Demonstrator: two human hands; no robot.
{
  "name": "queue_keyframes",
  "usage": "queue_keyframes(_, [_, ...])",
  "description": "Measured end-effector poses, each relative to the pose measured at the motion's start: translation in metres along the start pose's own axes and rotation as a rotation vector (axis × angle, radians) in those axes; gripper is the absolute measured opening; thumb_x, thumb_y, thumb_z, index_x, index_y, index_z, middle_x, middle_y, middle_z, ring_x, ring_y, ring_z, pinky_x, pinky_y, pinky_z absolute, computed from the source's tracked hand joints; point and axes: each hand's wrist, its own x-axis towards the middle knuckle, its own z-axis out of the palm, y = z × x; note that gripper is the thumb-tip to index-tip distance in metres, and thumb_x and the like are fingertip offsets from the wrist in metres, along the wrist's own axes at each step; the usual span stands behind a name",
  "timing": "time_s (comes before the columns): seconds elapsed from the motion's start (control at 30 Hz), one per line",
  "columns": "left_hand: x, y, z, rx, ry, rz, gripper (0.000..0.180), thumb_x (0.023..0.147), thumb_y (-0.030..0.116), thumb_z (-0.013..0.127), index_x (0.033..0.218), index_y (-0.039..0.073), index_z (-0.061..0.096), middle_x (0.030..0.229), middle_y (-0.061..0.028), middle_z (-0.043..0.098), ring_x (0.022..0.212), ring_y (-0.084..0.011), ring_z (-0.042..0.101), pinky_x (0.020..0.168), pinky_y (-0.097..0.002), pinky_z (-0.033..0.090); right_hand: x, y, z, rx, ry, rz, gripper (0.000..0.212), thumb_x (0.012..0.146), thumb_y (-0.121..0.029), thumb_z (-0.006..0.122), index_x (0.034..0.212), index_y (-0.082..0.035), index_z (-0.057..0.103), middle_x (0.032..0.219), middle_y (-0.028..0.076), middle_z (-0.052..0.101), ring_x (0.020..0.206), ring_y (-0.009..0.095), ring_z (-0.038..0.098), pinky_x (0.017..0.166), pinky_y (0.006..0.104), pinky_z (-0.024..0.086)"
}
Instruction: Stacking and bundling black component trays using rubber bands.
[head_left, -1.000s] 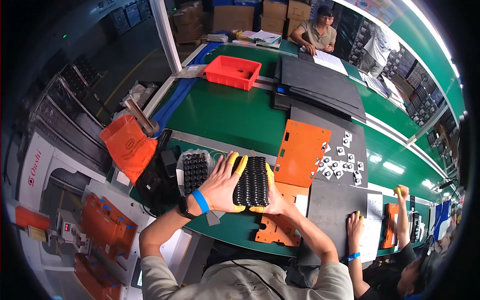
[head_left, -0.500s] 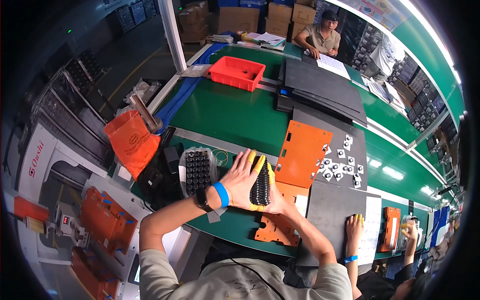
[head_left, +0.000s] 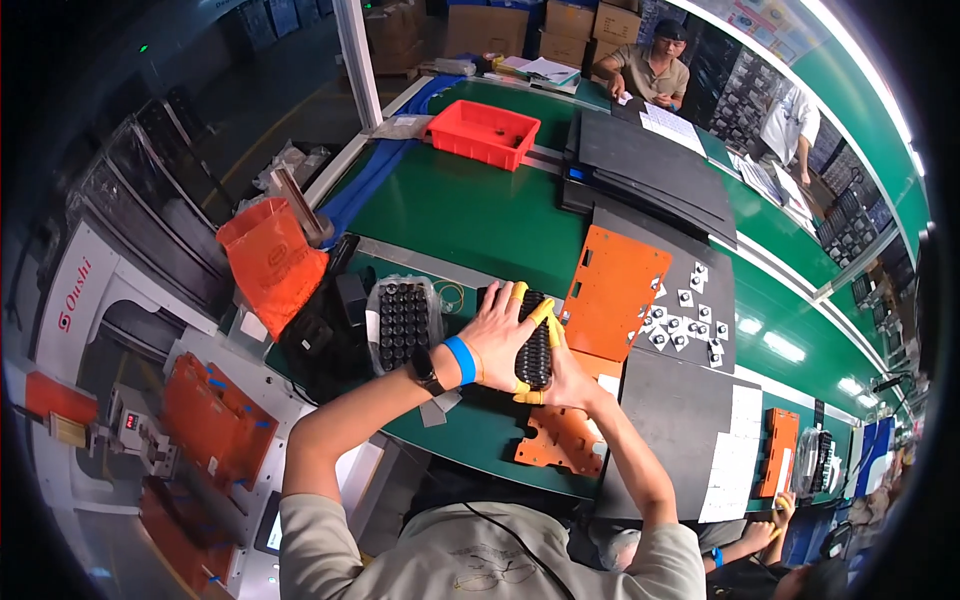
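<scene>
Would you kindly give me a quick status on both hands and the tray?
Left hand and right hand clasp black parts tray, tilted on edge above green bench. Second tray of black parts just left. Orange plate close on right.

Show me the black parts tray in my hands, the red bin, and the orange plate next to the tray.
black parts tray (head_left: 535, 345), head view, on its exposed middle between the hands
red bin (head_left: 478, 144), head view, on its near wall
orange plate (head_left: 612, 292), head view, on its flat centre
</scene>
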Motion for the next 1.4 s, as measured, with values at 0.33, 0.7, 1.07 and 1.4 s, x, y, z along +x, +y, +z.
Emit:
queue_keyframes(0.33, [-0.001,-0.001,-0.001,-0.016,-0.001,0.003,0.126,0.055,0.056,0.083,0.154,0.002,0.028,0.144,-0.0422,0.030,0.138,-0.0559,0.025,0.120,-0.0608,0.011,-0.004,-0.112,-0.045,-0.051,0.289,0.100,0.011,0.082,0.001,0.073,0.092,0.003,0.070,0.089,0.012,0.070,0.086,0.023,0.069,0.082,0.0340,0.053])
queue_keyframes(0.7, [0.003,-0.028,0.036,0.107,0.019,0.085,0.080,0.088,0.035,0.057,0.158,0.010,0.027,0.144,-0.0409,0.033,0.134,-0.0570,0.032,0.115,-0.0649,0.019,0.028,-0.150,0.020,-0.416,0.174,0.089,0.018,0.074,-0.007,0.075,0.084,0.005,0.066,0.082,0.020,0.063,0.074,0.039,0.066,0.063,0.0454,0.053])
queue_keyframes(1.07, [0.001,-0.030,0.035,0.175,0.062,0.087,0.098,0.079,0.052,0.065,0.158,0.009,0.025,0.145,-0.0423,0.031,0.135,-0.0576,0.030,0.115,-0.0643,0.018,0.026,-0.167,0.002,-0.042,0.049,0.350,0.014,0.085,-0.001,0.066,0.099,0.002,0.069,0.090,0.017,0.070,0.074,0.026,0.069,0.070,0.0354,0.055])
queue_keyframes(1.4, [-0.004,-0.003,0.001,-0.024,0.050,0.014,0.134,0.050,0.064,0.085,0.152,0.001,0.028,0.143,-0.0403,0.031,0.138,-0.0550,0.025,0.119,-0.0614,0.012,-0.018,-0.118,-0.001,0.747,0.214,0.437,0.026,0.091,0.005,0.062,0.116,0.005,0.057,0.100,0.009,0.069,0.090,0.015,0.068,0.080,0.0293,0.055])
